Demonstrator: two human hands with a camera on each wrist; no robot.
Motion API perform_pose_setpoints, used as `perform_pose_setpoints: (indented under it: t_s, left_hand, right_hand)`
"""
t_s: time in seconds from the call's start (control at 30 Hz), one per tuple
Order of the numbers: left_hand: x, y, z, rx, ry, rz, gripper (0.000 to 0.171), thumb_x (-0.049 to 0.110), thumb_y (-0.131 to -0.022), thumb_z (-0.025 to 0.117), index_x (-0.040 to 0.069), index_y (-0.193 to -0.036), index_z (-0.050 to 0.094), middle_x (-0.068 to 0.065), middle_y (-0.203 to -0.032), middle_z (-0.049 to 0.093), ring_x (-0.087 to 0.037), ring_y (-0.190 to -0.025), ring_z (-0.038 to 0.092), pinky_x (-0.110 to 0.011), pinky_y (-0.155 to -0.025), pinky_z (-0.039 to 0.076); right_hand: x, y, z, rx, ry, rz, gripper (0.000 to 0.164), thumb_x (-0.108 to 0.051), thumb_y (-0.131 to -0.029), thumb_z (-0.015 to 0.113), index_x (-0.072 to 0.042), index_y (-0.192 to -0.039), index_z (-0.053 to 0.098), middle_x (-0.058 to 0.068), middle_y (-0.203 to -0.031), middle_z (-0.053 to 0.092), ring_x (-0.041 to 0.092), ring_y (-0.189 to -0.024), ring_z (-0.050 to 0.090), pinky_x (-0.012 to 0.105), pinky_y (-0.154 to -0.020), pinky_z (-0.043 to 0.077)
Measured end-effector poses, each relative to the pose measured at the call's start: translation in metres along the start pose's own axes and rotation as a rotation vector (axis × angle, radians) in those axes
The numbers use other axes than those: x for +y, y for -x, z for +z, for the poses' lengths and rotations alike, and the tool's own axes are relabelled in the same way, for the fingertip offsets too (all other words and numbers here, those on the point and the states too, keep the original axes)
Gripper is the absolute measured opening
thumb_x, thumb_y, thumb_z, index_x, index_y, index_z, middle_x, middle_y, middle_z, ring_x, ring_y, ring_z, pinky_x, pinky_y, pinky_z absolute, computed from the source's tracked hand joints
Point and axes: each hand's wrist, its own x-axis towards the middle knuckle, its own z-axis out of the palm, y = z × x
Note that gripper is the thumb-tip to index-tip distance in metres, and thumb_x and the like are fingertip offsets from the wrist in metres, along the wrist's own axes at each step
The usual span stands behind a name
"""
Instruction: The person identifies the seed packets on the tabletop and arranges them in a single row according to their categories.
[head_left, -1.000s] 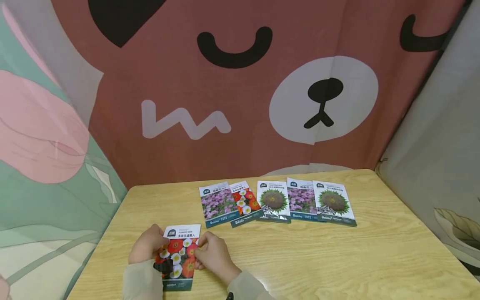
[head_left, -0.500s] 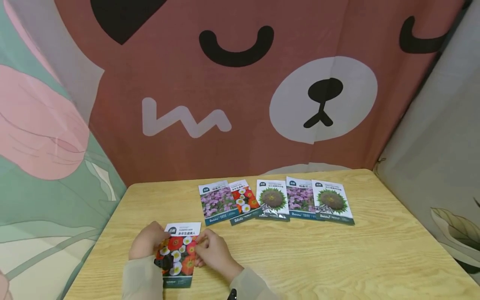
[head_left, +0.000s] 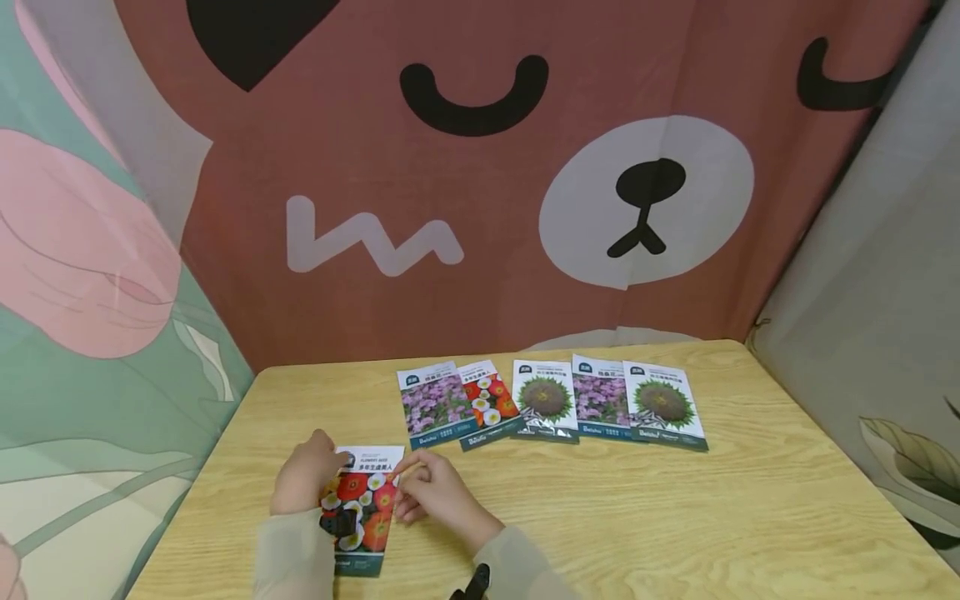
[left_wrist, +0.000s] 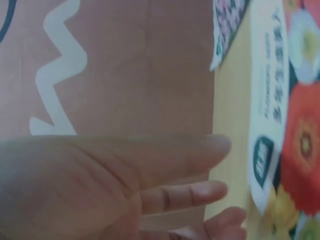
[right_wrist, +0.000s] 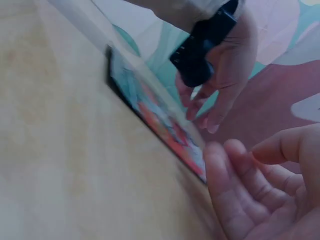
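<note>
A flower seed packet printed with red and white poppies lies on the wooden table at the front left. My left hand is at its left edge; in the left wrist view the thumb and fingers of this hand are extended, with a gap between them and the packet. My right hand is by the packet's upper right edge. The right wrist view shows this hand's fingers loosely bent, with nothing between them and the thumb.
Along the back of the table several seed packets lie in a row, partly overlapping: purple flowers, poppies, a sunflower, more purple flowers and another sunflower. A bear-print curtain hangs behind.
Both hands held the poppy packet's sides before. Now the fingers have loosened from it; the left hand has shifted slightly up and right, the right hand slightly right. The packet stays nearly in place.
</note>
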Motion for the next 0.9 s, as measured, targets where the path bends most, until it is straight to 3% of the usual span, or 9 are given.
perform_pose_setpoints:
  t_s: [0.2, 0.37, 0.57, 0.7, 0.9]
  left_hand:
    - [0.013, -0.003, 0.005, 0.087, 0.006, 0.078, 0.041, 0.021, -0.1, 0.06, -0.012, -0.121, 0.048, -0.026, -0.101, 0.062, -0.032, -0.08, 0.057, -0.044, -0.071, 0.051]
    - [0.03, -0.001, 0.014, 0.178, 0.014, 0.183, 0.041, 0.017, -0.1, 0.061, -0.012, -0.126, 0.049, -0.031, -0.11, 0.059, -0.036, -0.085, 0.061, -0.05, -0.074, 0.053]
    - [0.047, -0.002, 0.029, 0.271, 0.022, 0.291, 0.041, 0.014, -0.098, 0.065, -0.01, -0.129, 0.052, -0.033, -0.114, 0.057, -0.042, -0.087, 0.064, -0.053, -0.074, 0.054]
    - [0.053, -0.004, 0.037, 0.324, 0.052, 0.323, 0.042, 0.014, -0.098, 0.065, -0.009, -0.131, 0.053, -0.034, -0.12, 0.056, -0.046, -0.095, 0.063, -0.055, -0.079, 0.054]
    - [0.063, -0.007, 0.046, 0.31, 0.164, 0.36, 0.042, 0.011, -0.098, 0.062, -0.01, -0.134, 0.052, -0.031, -0.126, 0.057, -0.044, -0.109, 0.061, -0.055, -0.089, 0.053]
  right_hand:
    - [-0.018, 0.0, -0.018, 0.066, 0.174, -0.112, 0.019, 0.001, -0.095, 0.058, 0.003, -0.113, 0.063, 0.011, -0.086, 0.065, 0.031, -0.075, 0.065, 0.042, -0.061, 0.061]
    - [-0.028, 0.001, -0.036, 0.096, 0.258, -0.142, 0.018, -0.001, -0.099, 0.056, 0.005, -0.115, 0.062, 0.008, -0.093, 0.06, 0.04, -0.084, 0.064, 0.049, -0.069, 0.061]
    - [-0.036, 0.002, -0.056, 0.185, 0.345, -0.177, 0.019, -0.003, -0.099, 0.057, 0.004, -0.116, 0.063, 0.011, -0.102, 0.062, 0.042, -0.087, 0.064, 0.044, -0.069, 0.059]
    - [-0.039, 0.001, -0.068, 0.271, 0.376, -0.173, 0.021, -0.003, -0.098, 0.058, 0.002, -0.118, 0.065, 0.015, -0.109, 0.064, 0.034, -0.087, 0.065, 0.036, -0.066, 0.057]
    - [-0.04, 0.0, -0.083, 0.391, 0.401, -0.191, 0.028, 0.002, -0.093, 0.058, 0.004, -0.12, 0.065, 0.023, -0.124, 0.064, 0.028, -0.093, 0.068, 0.029, -0.062, 0.052]
